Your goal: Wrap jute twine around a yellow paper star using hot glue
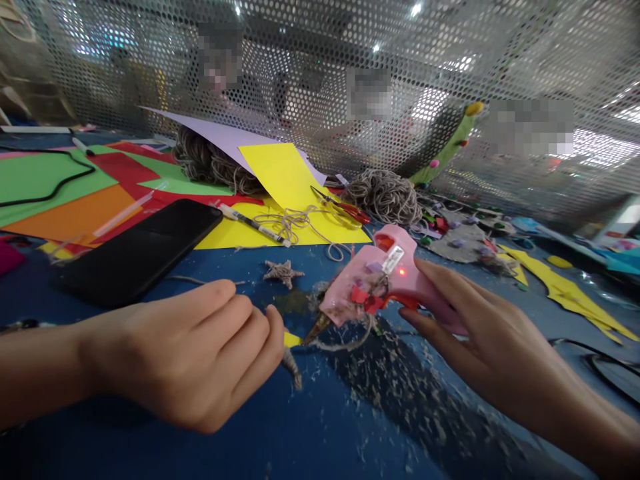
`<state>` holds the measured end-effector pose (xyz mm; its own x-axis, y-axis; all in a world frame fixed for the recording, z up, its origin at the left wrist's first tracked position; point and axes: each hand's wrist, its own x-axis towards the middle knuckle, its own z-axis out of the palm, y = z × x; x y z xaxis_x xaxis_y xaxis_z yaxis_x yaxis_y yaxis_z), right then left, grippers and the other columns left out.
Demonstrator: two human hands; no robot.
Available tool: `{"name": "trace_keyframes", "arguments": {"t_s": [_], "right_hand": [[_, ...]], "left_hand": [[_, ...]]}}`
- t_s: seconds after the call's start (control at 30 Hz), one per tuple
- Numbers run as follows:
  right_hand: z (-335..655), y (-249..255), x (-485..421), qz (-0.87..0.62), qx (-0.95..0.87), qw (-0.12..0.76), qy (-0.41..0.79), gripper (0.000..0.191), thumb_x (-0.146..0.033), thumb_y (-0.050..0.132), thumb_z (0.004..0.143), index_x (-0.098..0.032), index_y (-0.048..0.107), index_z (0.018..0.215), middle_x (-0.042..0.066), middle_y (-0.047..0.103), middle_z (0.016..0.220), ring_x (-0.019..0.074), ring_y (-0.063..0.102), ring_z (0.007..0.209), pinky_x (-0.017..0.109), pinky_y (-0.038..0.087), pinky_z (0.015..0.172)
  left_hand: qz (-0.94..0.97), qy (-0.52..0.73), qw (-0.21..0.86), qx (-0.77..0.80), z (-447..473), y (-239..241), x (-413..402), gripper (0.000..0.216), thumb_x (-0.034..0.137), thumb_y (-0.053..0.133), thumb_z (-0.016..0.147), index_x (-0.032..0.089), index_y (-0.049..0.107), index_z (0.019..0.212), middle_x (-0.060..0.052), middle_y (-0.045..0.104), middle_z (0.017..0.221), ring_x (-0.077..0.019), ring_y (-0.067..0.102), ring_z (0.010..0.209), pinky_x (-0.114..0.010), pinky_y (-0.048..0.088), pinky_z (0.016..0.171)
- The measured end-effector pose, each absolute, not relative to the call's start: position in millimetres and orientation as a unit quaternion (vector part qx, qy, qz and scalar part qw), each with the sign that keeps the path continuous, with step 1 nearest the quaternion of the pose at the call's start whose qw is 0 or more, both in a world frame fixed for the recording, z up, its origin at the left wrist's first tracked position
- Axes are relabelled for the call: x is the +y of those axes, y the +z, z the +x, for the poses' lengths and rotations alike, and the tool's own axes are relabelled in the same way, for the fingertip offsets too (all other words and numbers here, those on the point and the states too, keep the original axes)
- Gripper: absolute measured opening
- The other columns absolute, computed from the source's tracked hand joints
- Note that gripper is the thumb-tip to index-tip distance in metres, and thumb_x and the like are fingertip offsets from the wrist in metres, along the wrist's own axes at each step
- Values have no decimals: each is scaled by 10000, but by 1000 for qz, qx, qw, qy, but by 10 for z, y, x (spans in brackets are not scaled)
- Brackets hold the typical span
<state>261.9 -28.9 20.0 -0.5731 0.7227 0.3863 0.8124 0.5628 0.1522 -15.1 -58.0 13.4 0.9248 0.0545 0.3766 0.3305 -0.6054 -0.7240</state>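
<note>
My right hand is wrapped round the handle of a pink hot glue gun, whose small red light is lit. Dried glue and coloured scraps cling to its front. Its nozzle points down-left, close to a yellow paper piece pinched in my left hand. A twine-wrapped point sticks out below those fingers; the rest of the piece is hidden by the hand. A loose strand of twine runs from near the nozzle to under the gun. Just beyond lies a small twine-wrapped star.
A black phone lies left, beside a marker and coloured paper sheets. Scissors and a twine bundle are behind the gun. Yellow scraps and a black cable lie right. A perforated metal screen stands behind.
</note>
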Motion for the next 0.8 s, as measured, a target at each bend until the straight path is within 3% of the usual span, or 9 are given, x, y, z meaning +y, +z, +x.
{"name": "trace_keyframes", "arguments": {"t_s": [0.43, 0.57, 0.67, 0.8], "right_hand": [[2691, 179, -262, -429, -879, 132, -160, 423, -417, 350, 844, -122, 410, 1142, 116, 610, 932, 202, 606, 750, 296, 471, 572], [2752, 302, -155, -523, -832, 98, -157, 449, -482, 364, 817, -130, 446, 1085, 96, 592, 779, 184, 558, 633, 285, 418, 550], [2987, 436, -50, -616, -768, 75, -158, 357, -483, 399, 799, -161, 486, 926, 53, 552, 652, 146, 496, 530, 267, 385, 529], [3606, 469, -6, -677, -711, 95, -165, 337, -459, 452, 774, -146, 505, 891, 87, 592, 734, 162, 556, 578, 256, 411, 525]], "left_hand": [[-877, -174, 425, -143, -147, 63, -669, 317, 68, 298, 855, 124, 607, 807, -7, 639, 603, -139, 524, 498, -301, 413, 531], [-890, -149, 416, -117, -148, 99, -652, 319, 76, 297, 863, 128, 607, 808, 7, 629, 588, -121, 534, 473, -279, 417, 500], [-888, -162, 407, -139, -136, 88, -640, 261, 161, 351, 877, 149, 596, 788, 28, 613, 578, -119, 535, 470, -279, 404, 479], [-887, -173, 398, -155, -122, 56, -592, 236, 202, 370, 880, 168, 572, 763, 32, 585, 559, -112, 517, 464, -271, 368, 458]]}}
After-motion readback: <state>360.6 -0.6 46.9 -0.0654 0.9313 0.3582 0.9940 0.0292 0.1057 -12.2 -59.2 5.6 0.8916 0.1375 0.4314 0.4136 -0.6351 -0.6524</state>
